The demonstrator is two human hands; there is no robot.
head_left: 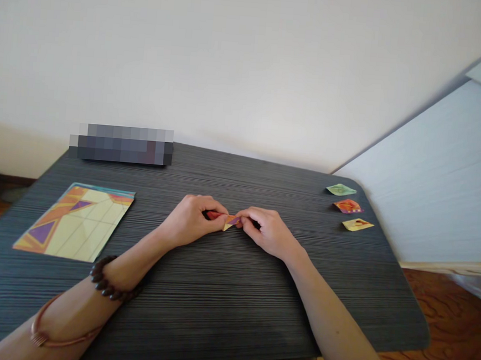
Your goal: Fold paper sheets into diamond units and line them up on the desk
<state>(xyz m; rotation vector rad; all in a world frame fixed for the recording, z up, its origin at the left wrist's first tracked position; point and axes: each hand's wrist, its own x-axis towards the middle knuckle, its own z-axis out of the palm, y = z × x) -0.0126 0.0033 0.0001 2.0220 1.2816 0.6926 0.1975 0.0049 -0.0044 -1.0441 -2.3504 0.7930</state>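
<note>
Between my two hands, over the middle of the dark table, is a small folded piece of patterned paper [231,221] in orange, purple and cream. My left hand [193,219] pinches its left end between thumb and fingers, where a red part shows. The right end is pinched by my right hand [267,229]. My fingers cover much of the paper, so its full shape is hidden. A beaded bracelet and a thin reddish-brown band are on my left arm.
A stack of patterned paper sheets [83,220] lies at the left of the table [213,311]. Three small folded paper pieces, green [342,189], orange-red [348,205] and yellow [357,225], sit at the right. A blurred-out dark object [122,146] stands at the back left, before the wall.
</note>
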